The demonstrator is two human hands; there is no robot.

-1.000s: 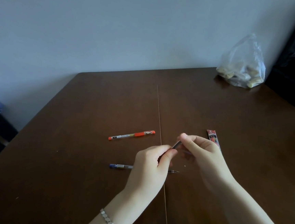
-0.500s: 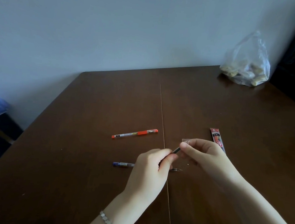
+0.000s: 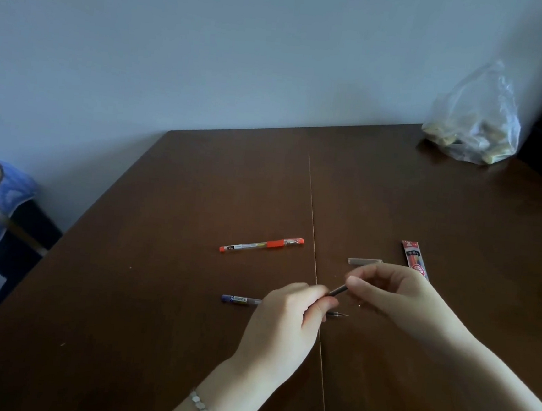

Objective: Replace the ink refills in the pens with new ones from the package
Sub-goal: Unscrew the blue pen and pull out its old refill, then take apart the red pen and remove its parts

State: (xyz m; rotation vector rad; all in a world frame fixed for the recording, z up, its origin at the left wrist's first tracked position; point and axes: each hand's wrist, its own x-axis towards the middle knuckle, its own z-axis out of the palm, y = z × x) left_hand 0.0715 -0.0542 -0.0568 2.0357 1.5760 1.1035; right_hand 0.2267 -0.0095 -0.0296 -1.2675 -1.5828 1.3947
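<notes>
Pinching a thin dark refill [image 3: 337, 290] between left hand [image 3: 280, 324] and right hand [image 3: 396, 293], just above the counter [image 3: 199, 182]. Blue pen [image 3: 241, 299] under the left hand, orange pen [image 3: 261, 245] further back, refill package [image 3: 413, 257] beside the right hand

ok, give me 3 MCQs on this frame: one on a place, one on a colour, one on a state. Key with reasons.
1. Where is the clear plastic bag?
A. far right corner of the table
B. near left edge
C. on the floor

2. What colour is the grip of the capped pen?
A. green
B. orange
C. black

3. What is the dark thin piece doing?
A. lying alone on the table
B. pinched between both hands
C. inside the refill package

Key: A, it sits by the wall at far right; B, orange grip and ends; B, left hand and right hand grip its ends.
</notes>
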